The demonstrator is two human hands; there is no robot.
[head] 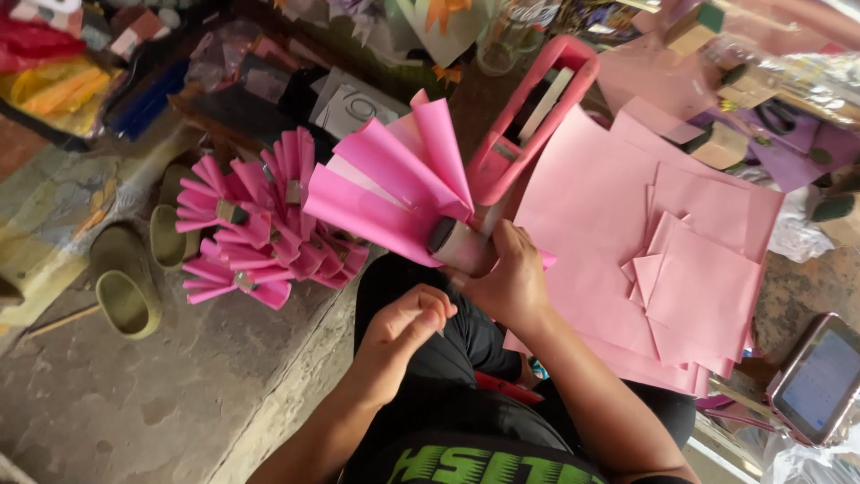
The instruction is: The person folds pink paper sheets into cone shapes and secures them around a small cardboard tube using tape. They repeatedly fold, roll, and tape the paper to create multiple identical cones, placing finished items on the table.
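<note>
My right hand [512,280] grips the base of a folded pink paper flower [394,184], where a band of brown tape [457,244] wraps the gathered petals. The flower fans out up and to the left of the hand. My left hand [408,324] hovers just below and left of it, over my lap, with its fingers curled together. Nothing can be seen between those fingers.
A pile of finished pink paper flowers [255,229] lies on the ground to the left. A pink tape dispenser [537,108] and stacked pink paper sheets [663,260] lie ahead and right. A phone [820,378] sits at far right, green sandals [125,287] at left, scissors [778,115] at upper right.
</note>
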